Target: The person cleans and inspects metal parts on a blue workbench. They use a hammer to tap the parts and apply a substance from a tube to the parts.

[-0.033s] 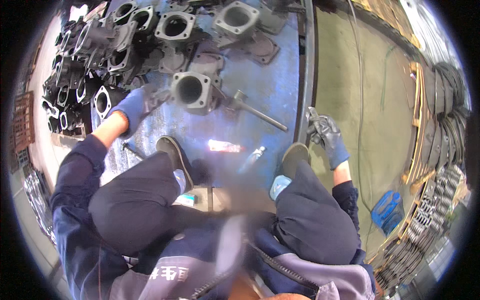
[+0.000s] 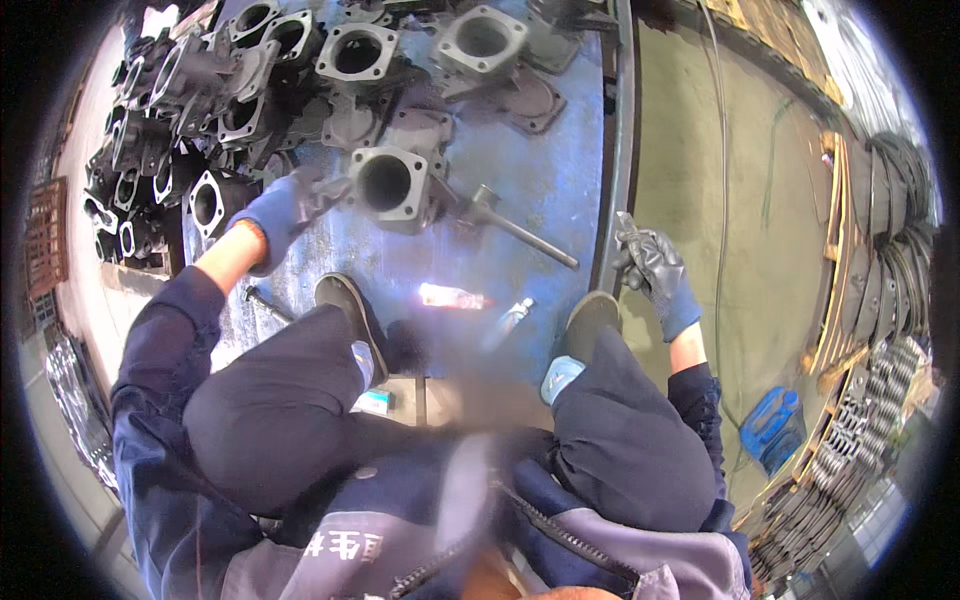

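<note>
My left hand [image 2: 280, 215], in a blue glove with a dark grey palm, reaches to the left edge of a grey metal casting [image 2: 388, 187] with a square flange and round bore. Its fingers are blurred, but they appear closed on the flange's edge. Off the bench's right edge, my right hand [image 2: 655, 265], gloved alike, is closed around a small flat grey metal piece [image 2: 626, 226] that pokes up past the fingers. Between the hands, a hammer [image 2: 520, 228] lies on the blue bench top [image 2: 560, 150], its head near the casting.
Many similar castings [image 2: 358, 52] crowd the bench's far and left side. By my shoes lie a clear bottle [image 2: 452, 296], a small tube [image 2: 515, 315] and a dark bolt-like rod [image 2: 268, 303]. A blue jug [image 2: 772, 425] stands on the floor at right, near stacked metal parts [image 2: 850, 440].
</note>
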The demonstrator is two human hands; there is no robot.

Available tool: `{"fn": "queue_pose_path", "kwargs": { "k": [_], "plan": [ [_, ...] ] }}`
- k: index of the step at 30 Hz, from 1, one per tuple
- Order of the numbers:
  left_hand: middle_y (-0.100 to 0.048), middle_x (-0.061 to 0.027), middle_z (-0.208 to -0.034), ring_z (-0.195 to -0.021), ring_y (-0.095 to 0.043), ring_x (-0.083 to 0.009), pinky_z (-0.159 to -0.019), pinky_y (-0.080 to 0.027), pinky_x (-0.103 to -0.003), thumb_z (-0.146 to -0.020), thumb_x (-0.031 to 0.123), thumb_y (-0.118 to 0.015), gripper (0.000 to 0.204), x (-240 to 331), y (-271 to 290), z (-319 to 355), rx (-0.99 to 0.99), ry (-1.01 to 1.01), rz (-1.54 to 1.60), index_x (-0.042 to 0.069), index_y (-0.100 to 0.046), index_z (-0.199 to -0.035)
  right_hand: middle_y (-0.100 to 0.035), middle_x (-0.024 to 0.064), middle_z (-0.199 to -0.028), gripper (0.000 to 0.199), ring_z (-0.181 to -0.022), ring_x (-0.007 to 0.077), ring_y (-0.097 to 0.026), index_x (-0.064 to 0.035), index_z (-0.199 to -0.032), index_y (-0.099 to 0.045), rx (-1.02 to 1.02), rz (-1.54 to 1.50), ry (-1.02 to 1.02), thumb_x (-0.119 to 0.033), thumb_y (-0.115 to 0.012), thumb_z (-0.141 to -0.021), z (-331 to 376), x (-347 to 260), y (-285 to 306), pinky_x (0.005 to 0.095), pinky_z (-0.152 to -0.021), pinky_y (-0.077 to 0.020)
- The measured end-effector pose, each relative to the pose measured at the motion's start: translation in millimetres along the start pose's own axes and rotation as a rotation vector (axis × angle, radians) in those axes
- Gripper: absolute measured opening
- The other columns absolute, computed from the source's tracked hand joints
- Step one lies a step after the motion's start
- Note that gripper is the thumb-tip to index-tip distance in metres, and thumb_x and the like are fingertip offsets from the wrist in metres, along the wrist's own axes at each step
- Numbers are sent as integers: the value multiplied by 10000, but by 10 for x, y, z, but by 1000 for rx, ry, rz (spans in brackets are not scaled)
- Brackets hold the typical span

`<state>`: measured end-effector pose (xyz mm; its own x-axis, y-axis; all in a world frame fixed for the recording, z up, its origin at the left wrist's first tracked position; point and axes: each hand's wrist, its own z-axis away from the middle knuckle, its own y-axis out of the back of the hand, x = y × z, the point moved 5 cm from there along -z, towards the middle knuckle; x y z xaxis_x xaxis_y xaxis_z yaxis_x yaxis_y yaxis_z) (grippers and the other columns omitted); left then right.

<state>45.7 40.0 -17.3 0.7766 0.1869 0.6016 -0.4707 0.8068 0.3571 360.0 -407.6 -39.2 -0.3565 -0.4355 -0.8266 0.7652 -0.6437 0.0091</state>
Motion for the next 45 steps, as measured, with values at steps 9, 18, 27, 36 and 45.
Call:
{"fn": "queue_pose_path", "kwargs": {
  "k": [9,18,27,36,45],
  "plan": [
    [-681,-118,-966,-819,-645,-192,-686,-526,-337,-861,185,-652,455,62,-691,-81,-26,-187,2,-57,-521,-1222,-690,101,-1017,414,-748,108,-638,-40,-1301,-521,-362,55,142,-288,-609,-982,-1074,-840,-1423,219,-555,-466],
    [-703,-158,-1010,-901,-654,-206,-847,-519,-361,-857,123,-588,436,31,-545,240,-88,-244,-174,-23,-545,-1265,-643,66,-931,330,-844,131,-631,-80,-1321,-538,-408,201,19,-49,-445,-1006,-1530,-300,-2167,268,-732,-546],
    [-704,-182,-1036,-905,-682,-235,-845,-534,-379,-833,92,-555,444,-323,-577,69,-152,-202,-320,12,-557,-1270,-597,10,-860,359,-753,76,-539,-98,-1280,-627,-345,475,118,8,-441,-993,-1614,-268,-2293,202,-684,-464],
    [-704,-209,-1022,-935,-694,-279,-851,-531,-386,-823,141,-578,464,-112,-554,222,-115,-184,-363,-9,-553,-1261,-660,109,-838,397,-759,177,-638,-166,-1253,-653,-196,813,405,-16,-557,-898,-1456,-484,-2329,295,-751,-512],
    [-705,-188,-1048,-975,-674,-244,-876,-520,-376,-820,130,-579,470,-96,-577,216,-152,-224,-215,-10,-549,-1268,-694,99,-822,238,-816,300,-685,-204,-1106,-684,-144,1511,885,-187,-563,-901,-1359,-538,-2534,452,-706,-503]
  ]
}}
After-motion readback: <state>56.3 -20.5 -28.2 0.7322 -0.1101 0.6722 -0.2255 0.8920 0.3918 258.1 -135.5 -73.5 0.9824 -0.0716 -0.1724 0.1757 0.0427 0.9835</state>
